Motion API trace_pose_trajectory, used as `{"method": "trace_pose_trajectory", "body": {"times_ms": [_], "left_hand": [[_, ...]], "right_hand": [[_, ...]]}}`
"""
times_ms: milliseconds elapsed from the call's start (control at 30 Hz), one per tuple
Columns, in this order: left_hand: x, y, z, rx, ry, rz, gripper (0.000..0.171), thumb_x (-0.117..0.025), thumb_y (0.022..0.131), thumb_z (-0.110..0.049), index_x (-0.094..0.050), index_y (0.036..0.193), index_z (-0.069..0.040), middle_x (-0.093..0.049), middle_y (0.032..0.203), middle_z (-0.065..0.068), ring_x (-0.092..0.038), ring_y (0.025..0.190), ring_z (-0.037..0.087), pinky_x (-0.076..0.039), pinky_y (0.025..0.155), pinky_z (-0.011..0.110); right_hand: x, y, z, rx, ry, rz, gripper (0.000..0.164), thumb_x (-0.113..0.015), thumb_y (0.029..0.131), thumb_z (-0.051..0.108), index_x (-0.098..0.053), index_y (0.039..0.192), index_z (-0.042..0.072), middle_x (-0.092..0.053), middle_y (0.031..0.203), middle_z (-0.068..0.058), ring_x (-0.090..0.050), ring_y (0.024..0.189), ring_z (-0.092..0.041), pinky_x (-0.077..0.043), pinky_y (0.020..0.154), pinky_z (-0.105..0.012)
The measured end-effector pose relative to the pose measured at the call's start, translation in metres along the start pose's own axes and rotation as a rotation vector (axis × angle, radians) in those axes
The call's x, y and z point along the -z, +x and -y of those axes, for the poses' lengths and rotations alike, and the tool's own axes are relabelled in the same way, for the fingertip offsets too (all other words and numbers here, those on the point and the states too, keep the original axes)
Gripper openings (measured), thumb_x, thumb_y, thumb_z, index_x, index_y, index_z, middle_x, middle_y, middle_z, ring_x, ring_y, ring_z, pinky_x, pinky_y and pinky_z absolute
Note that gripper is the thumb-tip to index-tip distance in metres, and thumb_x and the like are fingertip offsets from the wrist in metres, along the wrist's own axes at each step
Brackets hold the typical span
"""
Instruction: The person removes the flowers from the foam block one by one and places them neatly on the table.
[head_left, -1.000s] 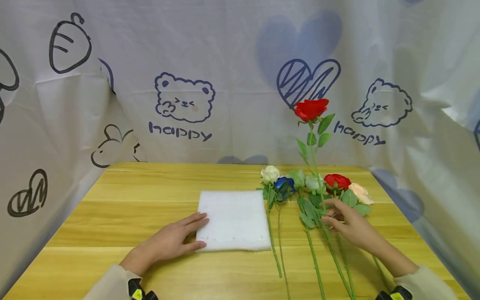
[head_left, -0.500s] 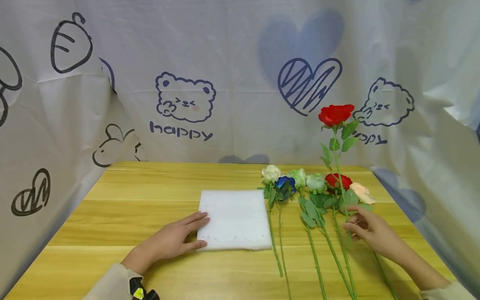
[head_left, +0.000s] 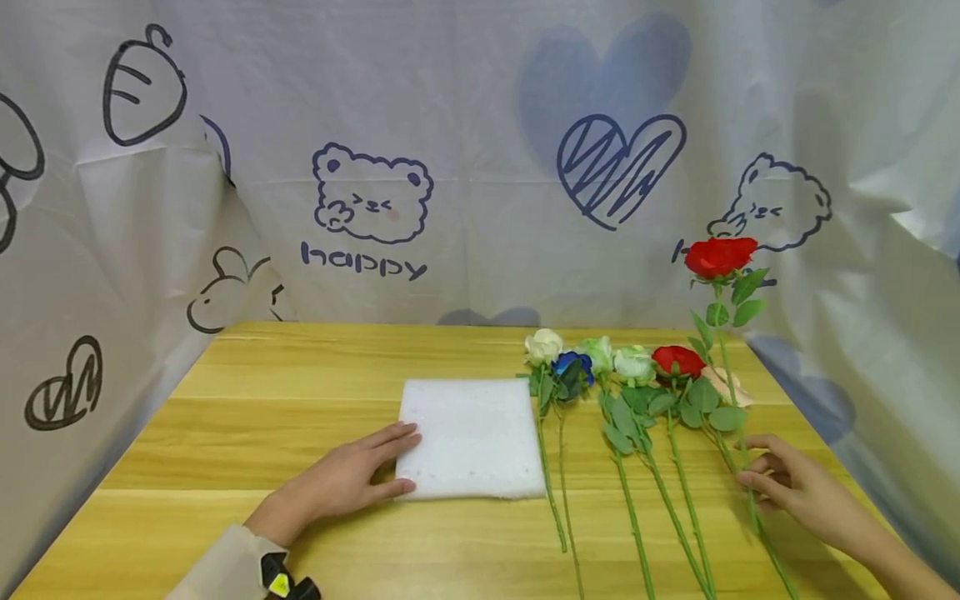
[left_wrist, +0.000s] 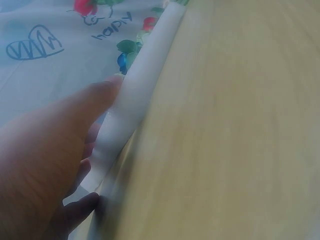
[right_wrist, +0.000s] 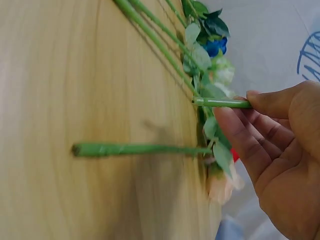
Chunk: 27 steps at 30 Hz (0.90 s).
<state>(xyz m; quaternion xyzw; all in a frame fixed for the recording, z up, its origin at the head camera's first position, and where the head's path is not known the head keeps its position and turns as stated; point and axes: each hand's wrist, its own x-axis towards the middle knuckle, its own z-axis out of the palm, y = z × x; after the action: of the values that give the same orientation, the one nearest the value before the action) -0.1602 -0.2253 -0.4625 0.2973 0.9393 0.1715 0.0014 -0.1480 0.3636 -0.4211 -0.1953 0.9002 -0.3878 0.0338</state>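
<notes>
My right hand (head_left: 806,492) pinches the green stem of a red rose (head_left: 720,258) between thumb and fingers. The rose stands upright above the table's right side, its bloom in front of the wall cloth. In the right wrist view the lower end of this stem (right_wrist: 222,103) sticks out past the fingertips. At the left edge of a white square foam block (head_left: 474,442) rests my left hand (head_left: 337,483), fingers extended onto it and thumb at its near corner. The left wrist view shows the foam (left_wrist: 137,95) edge-on beside that hand.
Right of the foam lie several flowers on the wooden table (head_left: 247,400): a white rose (head_left: 543,346), a blue rose (head_left: 573,367), pale green ones (head_left: 633,364), another red rose (head_left: 677,364) and a peach one (head_left: 726,387). Behind hangs a printed cloth (head_left: 487,233).
My right hand has carried the upright red rose rightward and lower, from above the lying flowers to their right side. The left hand has stayed on the foam.
</notes>
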Motion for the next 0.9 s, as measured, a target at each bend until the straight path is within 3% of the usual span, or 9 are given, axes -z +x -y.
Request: {"method": "trace_pose_trajectory", "body": {"times_ms": [133, 300, 400, 500, 633, 900], "left_hand": [[0.0, 0.0, 0.0, 0.006, -0.005, 0.007, 0.077, -0.045, 0.093, -0.067, -0.038, 0.152, -0.018, -0.029, 0.159, -0.002, -0.032, 0.142, 0.022, -0.035, 0.11, 0.046], [0.0, 0.0, -0.001, 0.011, -0.011, 0.01, 0.077, -0.046, 0.093, -0.067, -0.038, 0.152, -0.017, -0.029, 0.158, -0.001, -0.032, 0.142, 0.023, -0.035, 0.11, 0.046], [-0.001, -0.001, -0.001, 0.008, -0.003, 0.004, 0.077, -0.046, 0.093, -0.066, -0.039, 0.152, -0.017, -0.03, 0.158, -0.001, -0.033, 0.141, 0.023, -0.035, 0.11, 0.046], [-0.001, -0.001, -0.001, 0.002, 0.004, -0.002, 0.077, -0.046, 0.093, -0.066, -0.039, 0.152, -0.017, -0.03, 0.158, -0.001, -0.033, 0.141, 0.022, -0.035, 0.11, 0.045], [-0.002, -0.001, -0.001, -0.012, 0.007, -0.015, 0.076, -0.047, 0.094, -0.065, -0.04, 0.151, -0.016, -0.031, 0.158, 0.0, -0.034, 0.141, 0.023, -0.037, 0.109, 0.046], [-0.004, 0.0, 0.0, 0.0, 0.001, -0.005, 0.077, -0.045, 0.093, -0.067, -0.039, 0.152, -0.017, -0.03, 0.158, -0.002, -0.034, 0.14, 0.023, -0.036, 0.11, 0.046]], "right_hand": [[0.006, -0.007, -0.01, 0.003, 0.007, 0.04, 0.044, -0.056, 0.099, 0.004, -0.034, 0.131, -0.016, -0.063, 0.093, -0.014, -0.065, 0.073, -0.012, -0.058, 0.058, -0.034], [0.013, -0.015, -0.019, -0.057, 0.056, 0.09, 0.048, -0.056, 0.1, 0.006, -0.031, 0.132, -0.018, -0.063, 0.095, -0.014, -0.066, 0.079, -0.011, -0.059, 0.062, -0.035], [0.015, -0.021, -0.026, -0.04, 0.069, 0.084, 0.04, -0.057, 0.099, 0.004, -0.039, 0.133, -0.008, -0.064, 0.092, -0.013, -0.066, 0.077, -0.012, -0.059, 0.061, -0.035], [0.018, -0.026, -0.03, -0.07, 0.075, 0.098, 0.04, -0.056, 0.099, 0.005, -0.039, 0.132, -0.009, -0.063, 0.09, -0.012, -0.065, 0.074, -0.014, -0.059, 0.061, -0.035], [0.024, -0.03, -0.036, -0.162, 0.082, 0.153, 0.05, -0.055, 0.101, 0.009, -0.028, 0.129, -0.022, -0.062, 0.09, -0.014, -0.062, 0.07, -0.015, -0.057, 0.059, -0.034], [0.033, -0.04, -0.051, -0.253, 0.098, 0.196, 0.057, -0.05, 0.104, 0.014, -0.021, 0.13, -0.026, -0.061, 0.09, -0.01, -0.061, 0.066, -0.018, -0.056, 0.058, -0.033]]}}
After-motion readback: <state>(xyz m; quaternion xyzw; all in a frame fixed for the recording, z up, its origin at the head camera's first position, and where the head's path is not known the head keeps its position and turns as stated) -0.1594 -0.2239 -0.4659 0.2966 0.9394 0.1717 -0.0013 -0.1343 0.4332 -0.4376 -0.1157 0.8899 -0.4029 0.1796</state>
